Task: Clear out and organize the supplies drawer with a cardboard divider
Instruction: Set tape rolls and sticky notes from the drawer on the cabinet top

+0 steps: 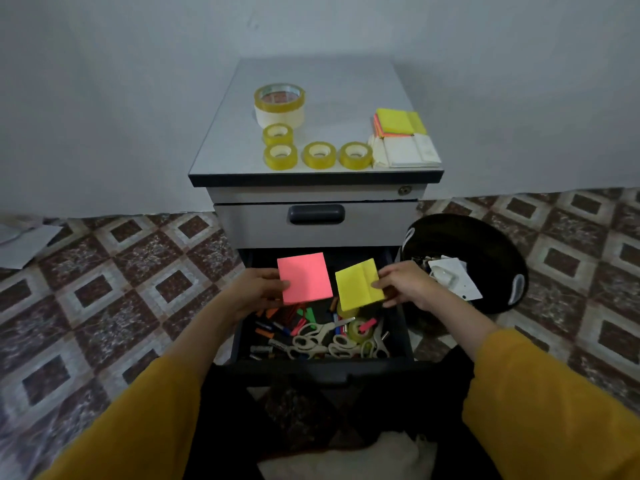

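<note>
Head view, left grip (258, 289): thumb and fingers pinch the pink sticky pad (304, 278) by its edge, above the open drawer (322, 368).
Right grip (405, 285): pinches the yellow sticky pad (358, 280), beside the pink one.
Risk: with edge-only holds, a pad could slip back among the scissors (322, 336) on the way to the surface (332, 109).

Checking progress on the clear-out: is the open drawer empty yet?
Not empty. The pulled-out drawer holds scissors, markers and a tape roll.
</note>
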